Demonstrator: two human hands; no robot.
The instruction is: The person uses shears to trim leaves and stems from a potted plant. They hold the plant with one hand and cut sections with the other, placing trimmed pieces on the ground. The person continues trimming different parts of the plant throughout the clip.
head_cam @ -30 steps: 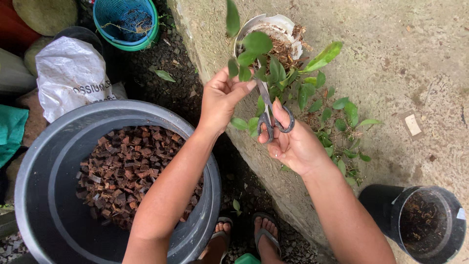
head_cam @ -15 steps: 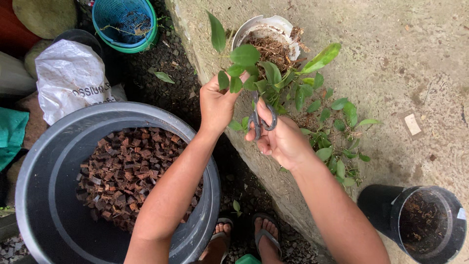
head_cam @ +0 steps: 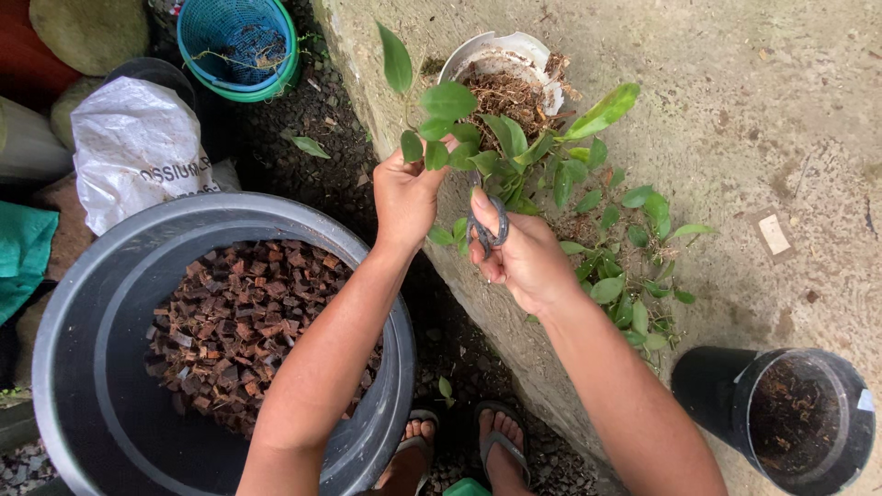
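The left hand (head_cam: 404,197) pinches a leafy stem (head_cam: 441,138) just below the white pot (head_cam: 501,60); the right hand (head_cam: 524,262) grips scissors (head_cam: 487,225) beside it. Fingers so near risk a nick.

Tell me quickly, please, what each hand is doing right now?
Left hand: closed on a leafy stem.
Right hand: closed on the scissors.

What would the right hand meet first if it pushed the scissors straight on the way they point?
The right hand aims the scissors up into the plant, so leaves and stems near the left hand come first. Behind them lies the tipped white pot; depth is unclear.
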